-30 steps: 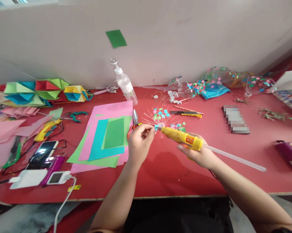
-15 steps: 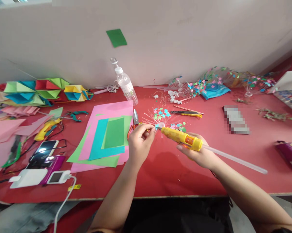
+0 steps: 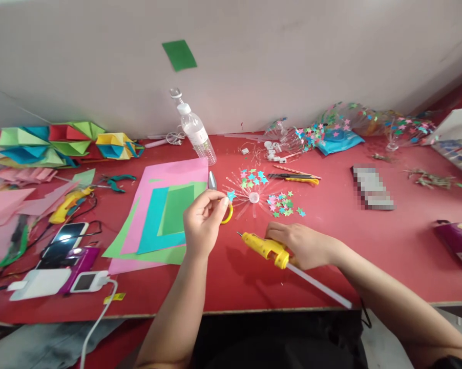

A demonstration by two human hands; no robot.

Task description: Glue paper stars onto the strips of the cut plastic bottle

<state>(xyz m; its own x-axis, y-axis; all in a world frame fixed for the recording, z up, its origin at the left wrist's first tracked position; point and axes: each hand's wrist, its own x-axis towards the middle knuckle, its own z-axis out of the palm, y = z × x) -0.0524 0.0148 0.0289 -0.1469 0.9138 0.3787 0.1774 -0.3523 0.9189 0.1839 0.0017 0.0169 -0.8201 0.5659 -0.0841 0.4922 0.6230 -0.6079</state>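
Observation:
My left hand pinches a small blue paper star between thumb and forefinger. My right hand is closed round a yellow hot glue gun, its metal nozzle pointing left, below the star and apart from it. A long clear glue stick juts from its rear. Beyond both hands lies a clear plastic piece cut into thin spreading strips, with a round centre. Several coloured stars lie over its far strips, and more loose stars at its right. Scissors are partly hidden behind my left hand.
Coloured paper sheets lie at left, a plastic bottle behind them. A yellow cutter and a phone lie to the right. Phones, cables and another glue gun crowd the far left. The table's front edge is close.
My hands have moved apart. The left went left with the blue star, away from the nozzle. The glue gun came lower and nearer to me, uncovering the plastic piece's centre.

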